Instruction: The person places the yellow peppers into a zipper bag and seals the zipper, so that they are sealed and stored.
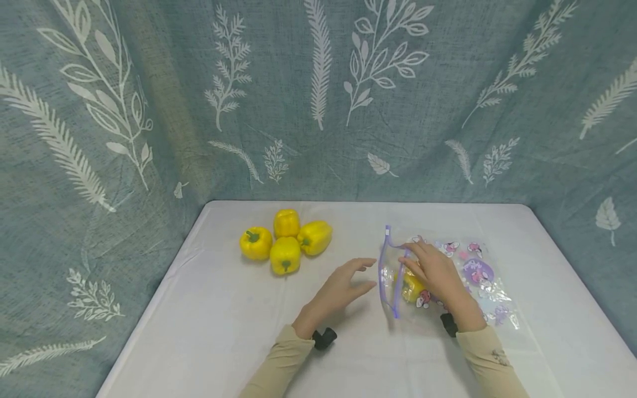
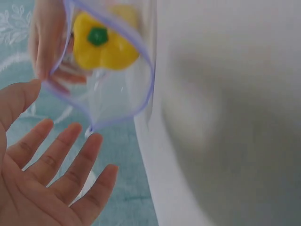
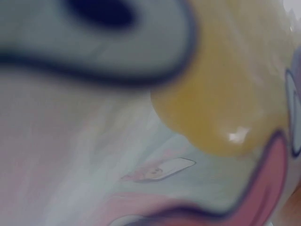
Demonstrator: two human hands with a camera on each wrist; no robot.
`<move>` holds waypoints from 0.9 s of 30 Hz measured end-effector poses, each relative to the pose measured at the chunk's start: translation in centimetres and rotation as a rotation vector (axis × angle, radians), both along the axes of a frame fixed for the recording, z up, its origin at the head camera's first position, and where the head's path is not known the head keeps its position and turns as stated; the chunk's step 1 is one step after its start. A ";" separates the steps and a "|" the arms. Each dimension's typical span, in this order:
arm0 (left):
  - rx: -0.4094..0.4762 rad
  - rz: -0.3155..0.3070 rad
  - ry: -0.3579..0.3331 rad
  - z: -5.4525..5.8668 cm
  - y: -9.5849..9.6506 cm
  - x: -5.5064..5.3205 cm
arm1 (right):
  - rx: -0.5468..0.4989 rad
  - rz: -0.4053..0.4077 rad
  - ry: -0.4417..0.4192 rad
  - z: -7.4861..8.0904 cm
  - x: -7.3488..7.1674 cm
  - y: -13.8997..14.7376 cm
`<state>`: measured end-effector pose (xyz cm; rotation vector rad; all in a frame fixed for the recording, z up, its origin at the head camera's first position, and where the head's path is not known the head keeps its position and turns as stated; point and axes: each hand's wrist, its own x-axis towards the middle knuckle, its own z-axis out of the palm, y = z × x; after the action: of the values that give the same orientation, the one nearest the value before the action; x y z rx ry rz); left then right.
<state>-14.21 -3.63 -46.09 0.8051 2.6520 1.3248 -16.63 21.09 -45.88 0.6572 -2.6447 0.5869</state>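
Observation:
A clear zip bag [image 1: 479, 271] with a purple zip edge and printed cartoon figures lies on the table to the right, its mouth gaping toward the left. Inside, near the mouth, is a yellow bell pepper [image 1: 412, 288]; its green stem faces the opening in the left wrist view. My right hand [image 1: 438, 275] pinches the bag's edge between thumb and fingers. The left hand [image 1: 343, 284] holds nothing, its fingers spread just left of the bag's mouth. Printed plastic and the yellow pepper [image 3: 221, 108] fill the right wrist view, which hides the right fingers.
Several yellow bell peppers [image 1: 285, 255] stand in a cluster on the left part of the white table [image 1: 209, 315]. A blue-green curtain [image 1: 283, 99] with white leaf prints hangs behind the table and along its sides.

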 end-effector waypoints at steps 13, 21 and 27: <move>0.001 0.190 0.036 0.6 -3.4 -1.3 | 0.010 0.006 0.009 -0.2 0.0 0.1; 0.017 0.284 0.088 1.1 -5.3 -1.9 | 0.005 0.007 0.020 -0.2 0.0 0.4; 0.005 0.365 0.131 1.5 -7.0 -1.9 | 0.005 0.001 -0.001 -0.2 -0.1 0.3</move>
<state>-16.10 -10.59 -44.61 0.4328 3.0084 1.3918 -16.70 21.36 -46.07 0.6594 -2.6475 0.5812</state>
